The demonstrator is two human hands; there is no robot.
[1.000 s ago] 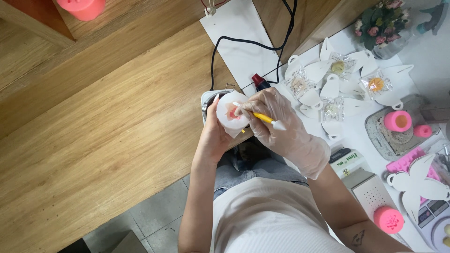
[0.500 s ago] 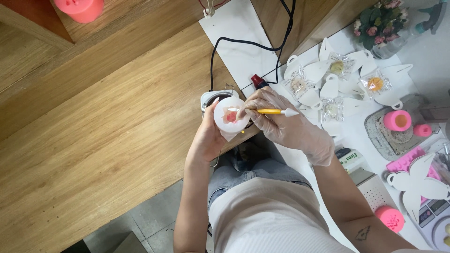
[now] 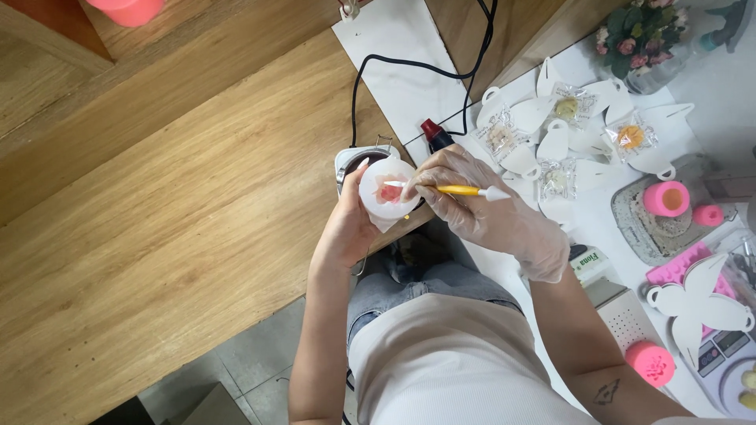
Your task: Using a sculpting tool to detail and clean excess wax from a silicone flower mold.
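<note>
Our bare left hand (image 3: pixel 346 228) grasps a round white mould with a pink centre (image 3: pixel 386 193). Our gloved right hand (image 3: pixel 480 208) pinches a thin yellow-handled tool (image 3: pixel 457 190), its tip touching that centre.

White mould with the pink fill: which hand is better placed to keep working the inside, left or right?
Probably right. The gloved right hand grips the yellow-handled tool, its tip at the pink centre of the white mould. The bare left hand cups the mould from below, so it is occupied as support.
</note>
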